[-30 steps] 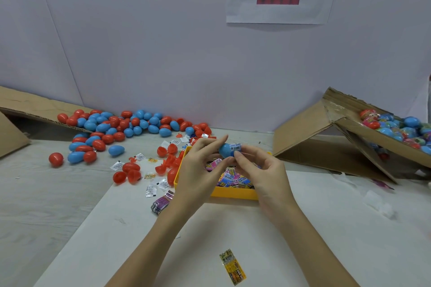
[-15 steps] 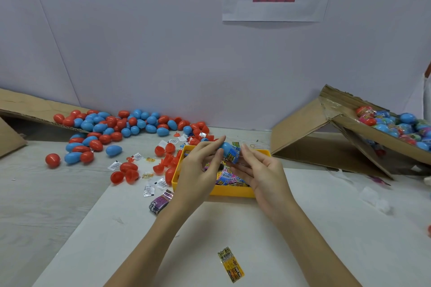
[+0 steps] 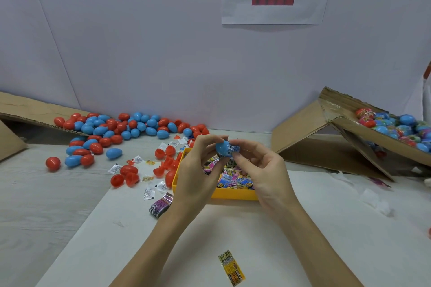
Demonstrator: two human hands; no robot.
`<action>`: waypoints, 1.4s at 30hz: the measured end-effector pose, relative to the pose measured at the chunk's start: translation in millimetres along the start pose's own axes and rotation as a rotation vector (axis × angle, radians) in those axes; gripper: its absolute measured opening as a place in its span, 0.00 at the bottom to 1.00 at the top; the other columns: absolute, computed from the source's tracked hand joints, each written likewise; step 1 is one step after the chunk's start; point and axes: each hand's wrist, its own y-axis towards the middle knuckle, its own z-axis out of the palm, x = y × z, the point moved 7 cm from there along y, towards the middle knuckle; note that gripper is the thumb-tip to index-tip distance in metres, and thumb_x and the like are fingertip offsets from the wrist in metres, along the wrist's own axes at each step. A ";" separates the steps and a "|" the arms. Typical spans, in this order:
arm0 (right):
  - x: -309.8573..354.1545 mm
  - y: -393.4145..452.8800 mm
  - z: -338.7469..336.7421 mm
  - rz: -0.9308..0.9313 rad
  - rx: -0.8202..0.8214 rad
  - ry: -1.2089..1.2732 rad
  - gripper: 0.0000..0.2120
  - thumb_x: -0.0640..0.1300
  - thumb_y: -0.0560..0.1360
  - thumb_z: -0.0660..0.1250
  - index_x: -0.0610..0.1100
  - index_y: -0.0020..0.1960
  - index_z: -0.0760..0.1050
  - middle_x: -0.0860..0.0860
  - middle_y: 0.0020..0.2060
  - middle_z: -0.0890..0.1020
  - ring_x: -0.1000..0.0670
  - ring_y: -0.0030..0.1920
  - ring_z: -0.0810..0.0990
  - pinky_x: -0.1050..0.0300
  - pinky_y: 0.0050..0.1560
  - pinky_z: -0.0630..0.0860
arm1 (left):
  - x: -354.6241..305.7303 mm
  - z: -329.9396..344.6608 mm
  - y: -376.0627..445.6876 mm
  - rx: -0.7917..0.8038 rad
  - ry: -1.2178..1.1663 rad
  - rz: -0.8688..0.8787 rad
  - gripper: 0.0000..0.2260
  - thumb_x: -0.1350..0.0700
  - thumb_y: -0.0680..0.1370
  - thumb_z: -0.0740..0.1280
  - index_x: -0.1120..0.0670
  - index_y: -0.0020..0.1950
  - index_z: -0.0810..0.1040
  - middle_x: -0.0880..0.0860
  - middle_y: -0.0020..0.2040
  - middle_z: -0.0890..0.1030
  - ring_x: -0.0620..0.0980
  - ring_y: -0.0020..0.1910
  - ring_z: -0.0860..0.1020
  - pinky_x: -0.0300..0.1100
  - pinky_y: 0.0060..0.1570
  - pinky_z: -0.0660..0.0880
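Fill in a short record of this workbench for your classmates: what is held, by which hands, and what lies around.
Held item: blue egg with a printed sleeve on its right end
Left hand: grips the blue egg
Right hand: pinches the printed sleeve
Below the hands: yellow tray of flat sleeves
Left of table: loose red and blue eggs
Right: cardboard box holding wrapped eggs

A grey wood-grain table (image 3: pixel 35 205) is overlaid in front by a white sheet (image 3: pixel 303 251), on which a yellow tray (image 3: pixel 233 194), a purple foil packet (image 3: pixel 161 205) and one printed film sleeve (image 3: pixel 231 268) are laid. Red and blue plastic eggs (image 3: pixel 121 128), small white sachets (image 3: pixel 114 168) and a cardboard box (image 3: pixel 303 147) are spread farther back.
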 end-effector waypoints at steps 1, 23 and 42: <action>0.4 -0.2 0.0 0.000 0.001 0.002 0.12 0.39 0.79 0.71 0.51 0.58 0.83 0.56 0.52 0.87 0.55 0.56 0.85 0.63 0.54 0.81 | -1.7 -0.5 -0.3 -0.001 0.011 0.018 0.22 0.68 0.74 0.76 0.56 0.64 0.75 0.42 0.60 0.80 0.40 0.62 0.80 0.34 0.60 0.77; -37.6 -16.2 23.6 0.629 -0.028 0.724 0.16 0.44 0.76 0.73 0.37 0.61 0.81 0.38 0.54 0.86 0.44 0.53 0.87 0.53 0.49 0.85 | 3.8 3.5 -2.7 -0.008 0.127 0.088 0.19 0.62 0.77 0.74 0.58 0.68 0.79 0.49 0.57 0.83 0.43 0.55 0.81 0.38 0.56 0.79; -27.1 -15.2 21.6 0.545 0.023 0.574 0.15 0.47 0.76 0.74 0.41 0.60 0.84 0.42 0.53 0.86 0.46 0.52 0.86 0.56 0.46 0.83 | 3.4 2.1 -1.5 -0.006 0.057 0.080 0.15 0.61 0.76 0.74 0.57 0.63 0.83 0.50 0.56 0.84 0.46 0.56 0.82 0.36 0.56 0.78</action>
